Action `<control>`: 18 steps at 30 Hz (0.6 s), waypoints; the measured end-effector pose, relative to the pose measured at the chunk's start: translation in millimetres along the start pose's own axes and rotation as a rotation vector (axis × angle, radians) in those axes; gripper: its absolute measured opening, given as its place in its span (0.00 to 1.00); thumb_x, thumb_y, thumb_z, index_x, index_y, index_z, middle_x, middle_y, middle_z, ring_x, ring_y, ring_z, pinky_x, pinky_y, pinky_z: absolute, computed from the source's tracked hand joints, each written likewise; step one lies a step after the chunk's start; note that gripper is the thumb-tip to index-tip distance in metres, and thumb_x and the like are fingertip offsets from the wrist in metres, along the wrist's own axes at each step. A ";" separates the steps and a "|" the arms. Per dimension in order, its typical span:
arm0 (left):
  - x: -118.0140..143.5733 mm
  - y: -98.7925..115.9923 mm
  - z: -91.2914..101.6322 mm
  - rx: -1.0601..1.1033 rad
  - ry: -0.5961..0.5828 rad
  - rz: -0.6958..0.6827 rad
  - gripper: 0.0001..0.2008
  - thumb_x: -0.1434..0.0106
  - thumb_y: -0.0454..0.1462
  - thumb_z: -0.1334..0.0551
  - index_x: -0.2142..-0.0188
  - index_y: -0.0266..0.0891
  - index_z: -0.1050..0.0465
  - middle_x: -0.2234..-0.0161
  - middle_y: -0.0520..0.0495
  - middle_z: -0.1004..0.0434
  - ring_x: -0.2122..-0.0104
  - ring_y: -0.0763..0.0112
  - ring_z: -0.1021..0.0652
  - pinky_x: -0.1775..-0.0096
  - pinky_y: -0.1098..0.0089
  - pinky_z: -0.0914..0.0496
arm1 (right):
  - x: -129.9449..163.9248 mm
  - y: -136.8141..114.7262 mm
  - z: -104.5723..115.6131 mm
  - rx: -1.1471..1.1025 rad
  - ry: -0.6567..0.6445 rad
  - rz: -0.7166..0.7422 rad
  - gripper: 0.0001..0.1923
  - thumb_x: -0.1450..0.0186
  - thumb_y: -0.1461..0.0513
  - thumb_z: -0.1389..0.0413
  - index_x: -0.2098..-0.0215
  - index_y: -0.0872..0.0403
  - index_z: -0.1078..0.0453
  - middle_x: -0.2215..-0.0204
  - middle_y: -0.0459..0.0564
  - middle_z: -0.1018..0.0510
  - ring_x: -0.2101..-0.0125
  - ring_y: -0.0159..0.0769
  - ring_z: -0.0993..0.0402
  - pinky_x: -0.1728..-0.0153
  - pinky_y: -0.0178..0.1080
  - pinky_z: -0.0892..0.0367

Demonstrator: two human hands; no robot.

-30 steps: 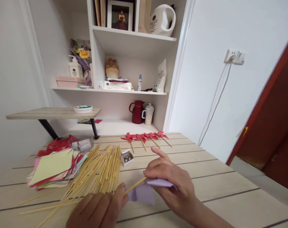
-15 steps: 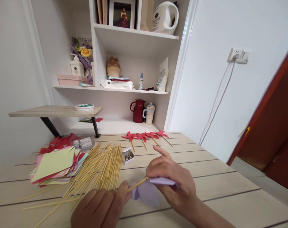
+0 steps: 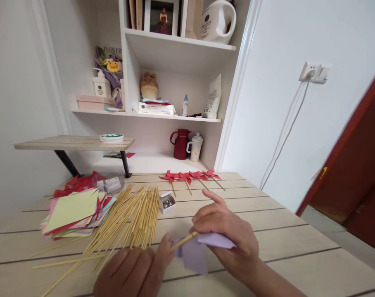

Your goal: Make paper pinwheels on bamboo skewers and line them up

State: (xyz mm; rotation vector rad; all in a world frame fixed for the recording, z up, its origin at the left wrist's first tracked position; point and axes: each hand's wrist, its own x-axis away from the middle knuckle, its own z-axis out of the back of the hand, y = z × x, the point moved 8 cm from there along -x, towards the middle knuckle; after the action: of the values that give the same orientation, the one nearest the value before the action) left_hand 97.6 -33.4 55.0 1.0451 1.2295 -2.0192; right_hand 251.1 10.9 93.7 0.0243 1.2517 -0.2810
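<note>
My left hand (image 3: pixel 134 270) pinches the near end of a thin wooden stick (image 3: pixel 184 241) just above the table. My right hand (image 3: pixel 226 233) holds a folded lilac paper pinwheel (image 3: pixel 195 255) against the stick's far end, index finger raised. A heap of several more wooden sticks (image 3: pixel 130 220) lies to the left of my hands. Beyond them sits a small open white box of metal pins (image 3: pixel 167 203). Several finished red pinwheels (image 3: pixel 190 176) lie in a row at the table's far edge.
A stack of coloured paper squares (image 3: pixel 72 210) and red cut paper (image 3: pixel 77 183) lie at the left on the wooden table (image 3: pixel 283 231). Behind stand a low wooden riser (image 3: pixel 72 143), white shelves with a red jug (image 3: pixel 180 144) and a mug (image 3: pixel 194 147). A red door (image 3: pixel 354 173) is at the right.
The view has shifted slightly. My hands stay together on the stick and lilac paper, which has turned a little under my right hand.
</note>
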 end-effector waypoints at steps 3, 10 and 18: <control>0.1 -0.2 0.8 0.022 0.006 0.010 0.08 0.32 0.29 0.41 0.55 0.28 0.26 0.78 0.53 0.25 0.78 0.76 0.27 0.69 0.65 0.39 | 0.6 -2.5 0.2 0.005 0.005 0.025 0.06 0.33 0.66 0.43 0.59 0.55 0.26 0.73 0.49 0.18 0.69 0.37 0.21 0.41 0.55 0.38; 0.8 -0.6 1.0 0.041 0.004 0.030 0.10 0.33 0.31 0.39 0.53 0.28 0.26 0.76 0.52 0.24 0.77 0.76 0.27 0.68 0.65 0.38 | 2.3 -3.7 -1.1 0.046 0.002 0.034 0.13 0.32 0.66 0.45 0.50 0.51 0.28 0.71 0.48 0.17 0.69 0.37 0.21 0.42 0.56 0.35; -0.7 -2.5 -1.7 0.061 0.049 0.047 0.10 0.35 0.29 0.38 0.54 0.28 0.26 0.79 0.54 0.28 0.80 0.77 0.31 0.71 0.66 0.41 | 2.9 -3.7 -0.9 0.057 0.003 0.055 0.15 0.33 0.67 0.44 0.49 0.50 0.28 0.70 0.48 0.17 0.68 0.37 0.21 0.43 0.56 0.34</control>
State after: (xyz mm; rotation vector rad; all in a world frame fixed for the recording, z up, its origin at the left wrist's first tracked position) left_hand 96.7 -30.7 56.3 1.1480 1.1636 -2.0170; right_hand 250.3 6.9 91.2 0.1077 1.2436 -0.2691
